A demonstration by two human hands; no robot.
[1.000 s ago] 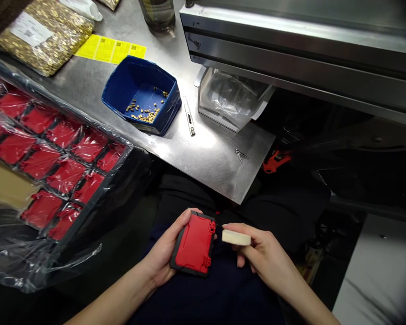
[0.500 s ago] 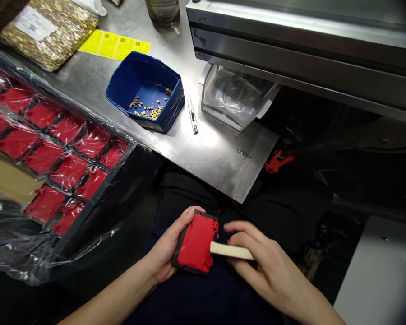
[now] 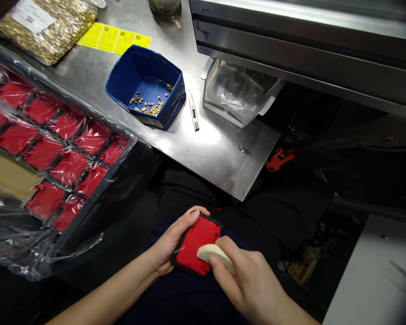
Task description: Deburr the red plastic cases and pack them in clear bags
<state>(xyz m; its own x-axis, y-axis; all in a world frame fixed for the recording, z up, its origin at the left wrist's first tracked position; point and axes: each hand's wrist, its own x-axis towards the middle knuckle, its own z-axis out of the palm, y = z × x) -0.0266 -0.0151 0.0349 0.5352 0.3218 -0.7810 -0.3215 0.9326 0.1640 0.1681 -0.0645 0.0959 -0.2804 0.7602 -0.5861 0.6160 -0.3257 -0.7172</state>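
My left hand (image 3: pixel 172 241) grips a red panel with a black frame (image 3: pixel 194 246) by its left edge, thumb on the upper corner, above my lap. Small hinge-like cut-outs run along the panel's right side. Between the thumb and fingers of my right hand (image 3: pixel 246 271) is a cream-coloured flat pad (image 3: pixel 214 254), like felt or foam. Its rounded tip lies over the panel's red face and seems to touch it. The far end of the pad is covered by my fingers.
A blue bin (image 3: pixel 147 85) with small brass inserts stands on the metal table (image 3: pixel 219 167), beside a utility knife (image 3: pixel 193 110). Left, a plastic-lined crate (image 3: pixel 122 174) holds several red panels. A bag of brass parts (image 3: pixel 47 31), yellow labels (image 3: pixel 113 39) and a grey bin (image 3: pixel 240 92) lie further back.
My right hand has moved left and closed more tightly on the pad, bringing it from the panel's right edge over the red face. The panel is tilted slightly differently.
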